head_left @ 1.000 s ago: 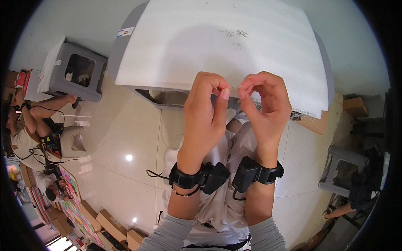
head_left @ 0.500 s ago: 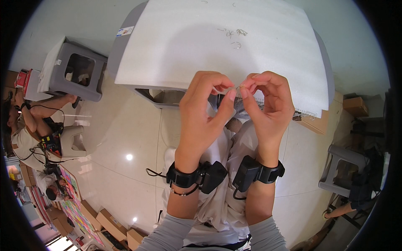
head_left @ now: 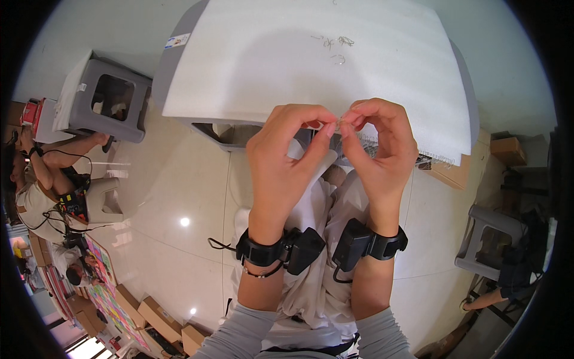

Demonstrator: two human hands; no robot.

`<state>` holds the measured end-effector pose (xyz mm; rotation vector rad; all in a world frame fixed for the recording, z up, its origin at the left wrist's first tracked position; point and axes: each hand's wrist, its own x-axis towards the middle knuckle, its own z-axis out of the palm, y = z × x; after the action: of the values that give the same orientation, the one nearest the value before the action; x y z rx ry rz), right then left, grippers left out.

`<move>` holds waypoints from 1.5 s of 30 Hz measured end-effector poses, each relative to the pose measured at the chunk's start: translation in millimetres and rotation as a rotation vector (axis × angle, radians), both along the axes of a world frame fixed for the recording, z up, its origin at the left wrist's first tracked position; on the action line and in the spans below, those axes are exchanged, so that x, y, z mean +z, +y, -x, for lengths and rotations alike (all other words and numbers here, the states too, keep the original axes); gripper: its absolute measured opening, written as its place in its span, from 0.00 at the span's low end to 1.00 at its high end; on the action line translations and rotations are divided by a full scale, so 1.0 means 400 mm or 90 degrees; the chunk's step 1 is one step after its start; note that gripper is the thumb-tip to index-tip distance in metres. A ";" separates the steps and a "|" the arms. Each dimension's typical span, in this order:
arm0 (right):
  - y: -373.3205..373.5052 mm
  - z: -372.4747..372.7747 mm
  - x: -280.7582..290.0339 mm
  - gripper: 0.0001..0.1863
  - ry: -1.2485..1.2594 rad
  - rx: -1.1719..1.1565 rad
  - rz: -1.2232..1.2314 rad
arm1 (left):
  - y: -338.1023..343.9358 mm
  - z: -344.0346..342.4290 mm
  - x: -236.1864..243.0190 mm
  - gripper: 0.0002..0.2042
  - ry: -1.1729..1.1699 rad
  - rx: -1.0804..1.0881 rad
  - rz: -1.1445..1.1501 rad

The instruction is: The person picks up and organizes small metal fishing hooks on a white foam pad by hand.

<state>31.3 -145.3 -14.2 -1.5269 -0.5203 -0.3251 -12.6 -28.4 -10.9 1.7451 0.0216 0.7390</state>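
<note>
Compared with one second ago, the fingertips of the left hand [head_left: 284, 157] are nearer to those of the right hand [head_left: 385, 152]; I judge that both hands now work at one small place. The right thumb and forefinger appear to pinch a thin wire [head_left: 339, 124], which is between the two hands, at the near side of the table. The left thumb and forefinger are almost together, but I cannot tell if they also hold it. Farther, on the white sheet [head_left: 203, 78], lie small loose wires [head_left: 345, 41].
</note>
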 end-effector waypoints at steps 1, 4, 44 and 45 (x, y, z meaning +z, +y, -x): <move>-0.001 0.000 0.000 0.12 -0.001 0.000 0.000 | 0.001 0.003 0.001 0.06 0.017 -0.017 0.010; -0.002 -0.002 -0.001 0.12 -0.013 -0.005 -0.001 | 0.006 0.013 0.006 0.06 0.059 -0.050 0.024; -0.004 -0.014 -0.007 0.05 -0.094 -0.053 0.206 | 0.010 0.009 -0.007 0.06 0.099 -0.006 0.047; -0.002 -0.014 -0.007 0.05 -0.087 -0.050 0.204 | 0.011 0.009 -0.006 0.06 0.102 -0.004 0.050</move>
<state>36.9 -146.2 -16.9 -1.8472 -0.6446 -0.4239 -16.3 -24.1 -13.4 1.7244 0.1520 0.5842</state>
